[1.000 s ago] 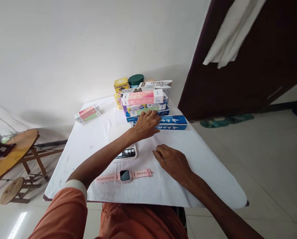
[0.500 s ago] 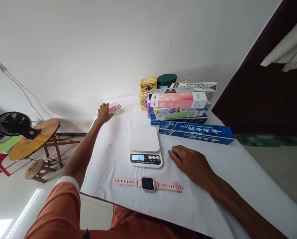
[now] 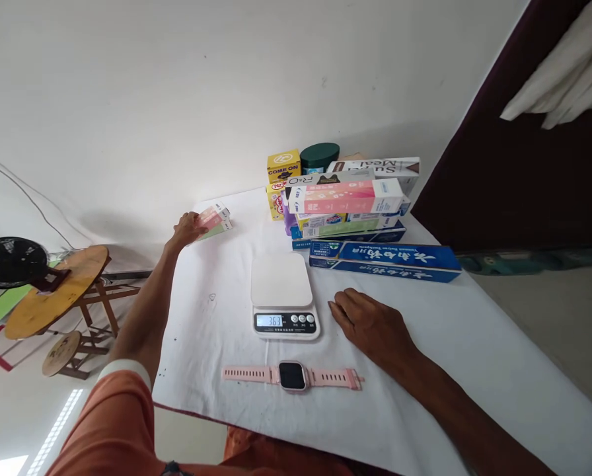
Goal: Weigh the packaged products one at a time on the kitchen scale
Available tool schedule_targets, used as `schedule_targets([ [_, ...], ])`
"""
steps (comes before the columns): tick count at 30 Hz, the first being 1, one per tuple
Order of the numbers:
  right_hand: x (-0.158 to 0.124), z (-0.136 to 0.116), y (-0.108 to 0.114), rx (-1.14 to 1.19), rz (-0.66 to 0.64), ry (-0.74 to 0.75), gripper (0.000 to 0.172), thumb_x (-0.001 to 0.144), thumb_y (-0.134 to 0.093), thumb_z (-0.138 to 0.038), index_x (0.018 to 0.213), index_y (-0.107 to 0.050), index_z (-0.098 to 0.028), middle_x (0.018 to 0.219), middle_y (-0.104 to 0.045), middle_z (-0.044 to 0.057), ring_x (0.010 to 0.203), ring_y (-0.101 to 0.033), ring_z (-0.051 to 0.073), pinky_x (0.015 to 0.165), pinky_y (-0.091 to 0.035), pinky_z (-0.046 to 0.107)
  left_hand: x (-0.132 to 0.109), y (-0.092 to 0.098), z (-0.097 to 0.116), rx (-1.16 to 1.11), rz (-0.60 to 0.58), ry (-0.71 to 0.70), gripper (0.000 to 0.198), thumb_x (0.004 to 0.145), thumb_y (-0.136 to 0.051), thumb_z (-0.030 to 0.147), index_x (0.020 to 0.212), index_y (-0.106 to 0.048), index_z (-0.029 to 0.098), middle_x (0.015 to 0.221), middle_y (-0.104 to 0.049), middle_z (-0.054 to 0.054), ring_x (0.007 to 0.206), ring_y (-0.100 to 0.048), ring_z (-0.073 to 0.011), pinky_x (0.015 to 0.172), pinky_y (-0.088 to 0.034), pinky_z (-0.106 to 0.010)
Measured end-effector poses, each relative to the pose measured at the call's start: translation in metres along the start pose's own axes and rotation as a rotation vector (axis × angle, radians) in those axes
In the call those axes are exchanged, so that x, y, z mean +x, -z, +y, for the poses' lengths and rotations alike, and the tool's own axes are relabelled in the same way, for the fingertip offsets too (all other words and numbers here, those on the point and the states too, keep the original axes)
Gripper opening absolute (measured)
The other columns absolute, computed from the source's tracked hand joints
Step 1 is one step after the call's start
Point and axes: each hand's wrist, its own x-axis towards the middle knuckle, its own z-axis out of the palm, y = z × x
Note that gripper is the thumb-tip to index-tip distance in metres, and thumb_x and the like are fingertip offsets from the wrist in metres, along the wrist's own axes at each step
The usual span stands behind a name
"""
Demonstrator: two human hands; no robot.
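Observation:
At the far left of the table, my left hand (image 3: 187,229) has its fingers closed around the near-left end of a pink-and-white toothpaste box (image 3: 211,215). A green face shows along its lower side; whether that belongs to a second box I cannot tell. My right hand (image 3: 370,324) rests on the cloth with its fingers curled in, right of a white kitchen scale (image 3: 281,281). Nothing lies on the scale's plate, and its display reads 363. In front of the scale lies a pink-strapped smartwatch (image 3: 293,376), stretched out flat.
Right of the scale lie blue toothpaste boxes (image 3: 385,259). Behind them is a pile with another pink box (image 3: 345,197), yellow boxes (image 3: 283,166) and a green-lidded container (image 3: 320,155). A wall stands behind the table; a fan (image 3: 13,262) sits on a wooden table (image 3: 61,287) at left.
My left hand has shifted left along the pink box, exposing more of it, and the box sits more slanted. My right hand has stayed put. The view has turned slightly.

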Motion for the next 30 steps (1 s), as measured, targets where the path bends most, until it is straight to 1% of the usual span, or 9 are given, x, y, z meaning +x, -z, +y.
schedule_targets([
  [2,-0.001,-0.001,-0.001,0.018,-0.023,-0.029,0.035,0.104,-0.051,-0.019,0.070,-0.057,-0.018,0.065,-0.059,0.000,0.059,-0.052,0.010,0.056,-0.028,0.027,-0.023,0.007,0.004,-0.021,0.048,-0.065,0.048,0.088,-0.065,0.041,0.132,-0.054,0.025,0.138,-0.058,-0.011,0.133,-0.053,-0.0312,0.114,-0.041,-0.047],
  [5,-0.002,-0.001,-0.003,0.084,-0.125,-0.119,0.036,0.105,-0.047,-0.022,0.071,-0.057,-0.019,0.067,-0.061,0.001,0.061,-0.052,0.012,0.056,-0.027,0.028,-0.065,0.015,0.020,-0.073,0.073,-0.272,0.050,0.086,-0.071,0.043,0.130,-0.058,0.024,0.131,-0.062,-0.009,0.123,-0.059,-0.0299,0.109,-0.045,-0.045],
  [9,-0.002,-0.003,-0.001,0.145,-0.272,-0.223,0.037,0.104,-0.042,-0.027,0.072,-0.059,-0.019,0.071,-0.063,0.004,0.062,-0.051,0.014,0.058,-0.027,0.029,-0.124,0.015,0.061,-0.157,-0.025,-0.562,0.052,0.086,-0.075,0.043,0.132,-0.059,0.025,0.128,-0.065,-0.008,0.115,-0.062,-0.0281,0.102,-0.049,-0.042],
  [13,0.001,-0.004,0.004,0.173,-0.316,-0.251,0.034,0.103,-0.042,-0.027,0.078,-0.063,-0.019,0.078,-0.067,0.006,0.067,-0.055,0.015,0.060,-0.030,0.030,-0.158,0.005,0.103,-0.153,-0.119,-0.705,0.049,0.090,-0.074,0.042,0.134,-0.058,0.027,0.123,-0.065,-0.008,0.113,-0.063,-0.0298,0.102,-0.048,-0.047],
  [17,0.002,-0.004,0.005,0.183,-0.338,-0.261,0.033,0.104,-0.042,-0.027,0.081,-0.065,-0.019,0.081,-0.068,0.006,0.069,-0.058,0.016,0.061,-0.031,0.028,-0.164,-0.008,0.124,-0.088,-0.173,-0.752,0.045,0.092,-0.072,0.035,0.133,-0.058,0.025,0.123,-0.064,-0.010,0.118,-0.061,-0.0318,0.103,-0.046,-0.051],
  [20,0.002,-0.003,0.004,0.179,-0.348,-0.265,0.034,0.104,-0.042,-0.026,0.080,-0.064,-0.018,0.079,-0.067,0.006,0.068,-0.057,0.015,0.060,-0.029,0.029,-0.162,-0.017,0.127,-0.044,-0.214,-0.740,0.045,0.092,-0.071,0.030,0.135,-0.058,0.023,0.124,-0.064,-0.012,0.119,-0.061,-0.0324,0.104,-0.046,-0.052],
  [22,0.003,-0.003,0.004,0.176,-0.352,-0.267,0.034,0.104,-0.042,-0.026,0.079,-0.064,-0.018,0.079,-0.067,0.006,0.069,-0.056,0.015,0.060,-0.028,0.029,-0.161,-0.018,0.125,-0.047,-0.225,-0.725,0.052,0.092,-0.073,0.033,0.140,-0.056,0.023,0.128,-0.063,-0.013,0.122,-0.061,-0.0334,0.105,-0.046,-0.053],
  [26,0.003,-0.003,0.004,0.180,-0.354,-0.273,0.033,0.104,-0.043,-0.026,0.081,-0.064,-0.018,0.080,-0.068,0.006,0.070,-0.057,0.016,0.061,-0.028,0.029,-0.159,0.000,0.117,-0.179,-0.154,-0.738,0.070,0.092,-0.076,0.045,0.152,-0.046,0.028,0.140,-0.059,-0.013,0.130,-0.059,-0.0324,0.110,-0.047,-0.052],
  [30,0.003,-0.004,0.004,0.183,-0.357,-0.280,0.030,0.104,-0.045,-0.026,0.083,-0.065,-0.018,0.081,-0.069,0.006,0.071,-0.059,0.016,0.061,-0.028,0.029,-0.159,0.023,0.113,-0.257,0.010,-0.739,0.063,0.094,-0.073,0.049,0.149,-0.050,0.027,0.138,-0.061,-0.012,0.128,-0.062,-0.0290,0.108,-0.049,-0.045],
])
